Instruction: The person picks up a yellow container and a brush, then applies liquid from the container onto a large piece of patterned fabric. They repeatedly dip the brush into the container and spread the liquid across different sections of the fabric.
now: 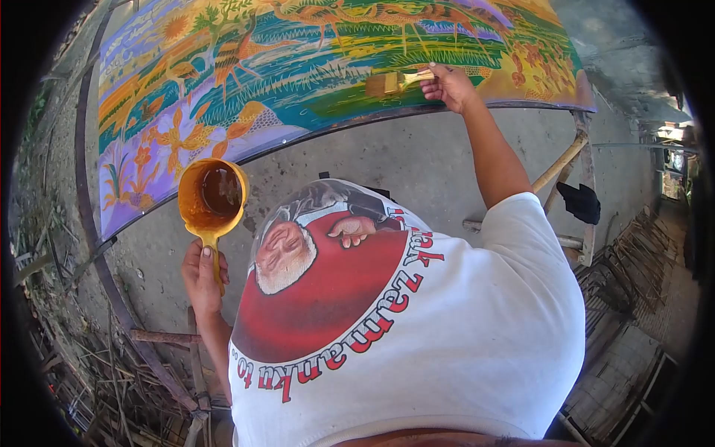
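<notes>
My left hand (201, 277) grips the handle of a yellow scoop cup (211, 196) with dark brown liquid inside, held level below the cloth's near edge. My right hand (449, 87) reaches forward and holds a flat paintbrush (395, 80) by its pale handle, bristles pointing left and pressed on a green patch of the painted cloth (298, 67). The cloth is stretched on a frame and shows birds, flowers and wavy bands in orange, yellow, blue and purple. My white shirt with a red round print fills the lower middle of the view.
A dark metal frame rail (89, 223) runs along the cloth's left and near edges. Bare concrete ground (402, 160) lies under it. Wooden poles and a black rag (581, 201) stand at right; dry sticks and debris pile at lower left, slatted wooden frames at lower right.
</notes>
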Demonstrator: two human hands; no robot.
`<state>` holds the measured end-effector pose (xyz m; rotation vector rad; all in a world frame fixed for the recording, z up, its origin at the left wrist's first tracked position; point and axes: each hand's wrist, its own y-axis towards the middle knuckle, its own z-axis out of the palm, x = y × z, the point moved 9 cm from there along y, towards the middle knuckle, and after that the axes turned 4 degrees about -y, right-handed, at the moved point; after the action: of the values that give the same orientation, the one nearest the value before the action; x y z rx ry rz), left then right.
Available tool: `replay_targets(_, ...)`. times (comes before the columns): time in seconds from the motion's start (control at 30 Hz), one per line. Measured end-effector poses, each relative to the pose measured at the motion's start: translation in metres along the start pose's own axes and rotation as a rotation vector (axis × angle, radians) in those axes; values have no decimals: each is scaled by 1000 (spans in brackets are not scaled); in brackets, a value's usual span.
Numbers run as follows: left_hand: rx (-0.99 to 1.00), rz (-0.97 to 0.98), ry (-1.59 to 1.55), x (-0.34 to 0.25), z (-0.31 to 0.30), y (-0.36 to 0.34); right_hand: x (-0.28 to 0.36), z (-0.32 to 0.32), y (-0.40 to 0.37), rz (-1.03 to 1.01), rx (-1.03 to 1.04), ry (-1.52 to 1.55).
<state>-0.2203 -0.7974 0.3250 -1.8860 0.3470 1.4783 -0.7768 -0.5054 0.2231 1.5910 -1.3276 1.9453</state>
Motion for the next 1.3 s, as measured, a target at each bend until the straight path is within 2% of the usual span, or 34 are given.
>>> replay_targets(0.1, -39, -21, -33, 9, -5, -10, -5, -10, -1, 8, -53, 63)
replay_targets(0.17, -47, -38, -40, 15, -6, -14, -6, 39, -7, 15, -26, 46)
replay_targets(0.23, -58, -59, -20, 22, -8, -15, -9, 100, -11, 36, 147, 78)
replay_targets(0.27, -60, -58, -20, 23, -8, -16, -9, 105, -9, 36, 149, 77)
replay_targets(0.37, -43, -66, -21, 24, -10, -17, -2, 82, 8, -59, 54, 80)
replay_targets(0.43, -38, -50, -33, 29, -13, -19, -1, 9, 22, -95, -141, 75)
replay_targets(0.53, -68, -64, -66, 33, -15, -24, 2, -8, 17, -36, -97, 95)
replay_targets(0.57, -82, -64, -68, 36, -17, -23, -2, 2, 19, -37, -83, 93)
replay_targets(0.63, -65, -63, -52, 40, -17, -22, -4, 69, 13, -6, 67, 60)
replay_targets(0.7, -62, -70, -41, 38, -14, -20, -12, 133, 14, 15, 143, 98)
replay_targets(0.8, -42, -83, -28, 37, -8, -20, -4, 196, 7, -12, 213, 63)
replay_targets(0.9, -40, -75, -25, 39, -7, -20, 11, 188, 2, -29, 291, -73)
replay_targets(1.03, -69, -76, -81, 51, -7, -36, 8, 123, 9, 17, 208, -126)
replay_targets(1.23, -70, -126, -50, 73, -4, -39, 1, 185, -2, -23, 265, 7)
replay_targets(1.3, -66, -127, -48, 74, 0, -38, 6, 170, 6, -52, 269, -12)
